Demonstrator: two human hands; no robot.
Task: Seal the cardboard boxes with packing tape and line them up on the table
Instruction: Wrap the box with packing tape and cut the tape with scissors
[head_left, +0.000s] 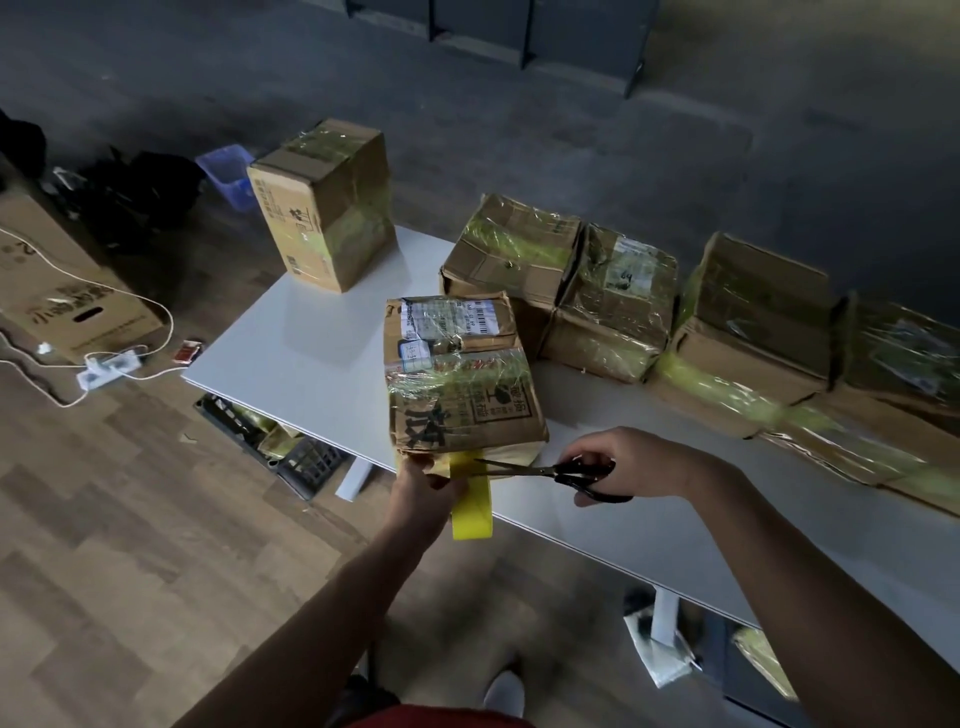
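A taped cardboard box (457, 374) with shipping labels sits near the front edge of the white table (311, 343). My left hand (423, 486) grips a yellow tape roll (470, 512) just below the box's near edge, a strip running up to the box. My right hand (631, 460) holds black scissors (550, 472), the blades reaching left to the strip. Several taped boxes (613, 306) stand in a row along the table's far side to the right. One taller box (324, 202) stands alone at the far left corner.
On the wooden floor at left lie a large flat cardboard box (62, 296), a white power strip (106, 366) with cables, dark bags and a blue bin (228, 174). Black crates (291, 447) sit under the table.
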